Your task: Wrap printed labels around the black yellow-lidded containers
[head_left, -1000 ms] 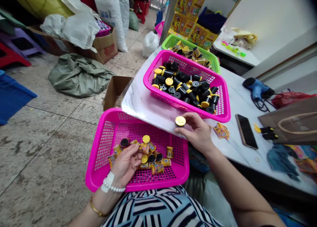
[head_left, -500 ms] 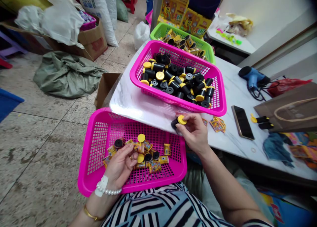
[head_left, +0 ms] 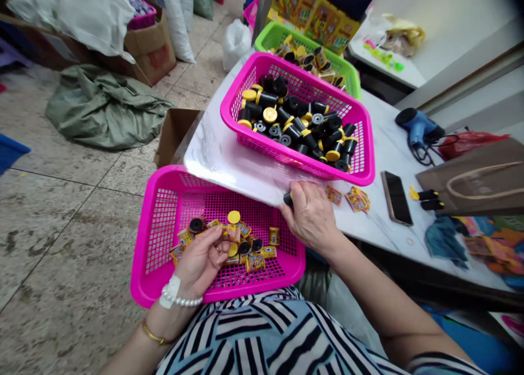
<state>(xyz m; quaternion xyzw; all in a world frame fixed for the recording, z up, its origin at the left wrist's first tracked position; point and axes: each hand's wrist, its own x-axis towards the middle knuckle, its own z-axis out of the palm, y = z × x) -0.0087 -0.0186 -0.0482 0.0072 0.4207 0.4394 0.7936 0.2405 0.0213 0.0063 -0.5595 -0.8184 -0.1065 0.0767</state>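
My left hand (head_left: 204, 255) is over the lower pink basket (head_left: 141, 244), fingers pinched on an orange printed label (head_left: 231, 232). Below it in this basket lie several small canisters wrapped in printed labels (head_left: 255, 262), some with black ends, some with yellow caps. At the table's near edge, my right hand (head_left: 309, 214) is closed over a small black canister (head_left: 288, 198); only its dark end shows, and its yellow cap is hidden by my fingers. Just right of this hand, loose printed labels (head_left: 357, 199) lie on the table.
A second pink basket (head_left: 298, 165), full of black canisters with yellow caps, stands on the marble-patterned table (head_left: 216, 162). Behind it is a green basket (head_left: 352, 85) of labelled canisters. To the right are a phone (head_left: 396, 197), a blue heat gun (head_left: 420, 128) and a paper bag (head_left: 475, 184).
My right hand has turned palm down over the black canister, covering its yellow cap. My left hand keeps its pinch on the label. The camera view has shifted slightly.
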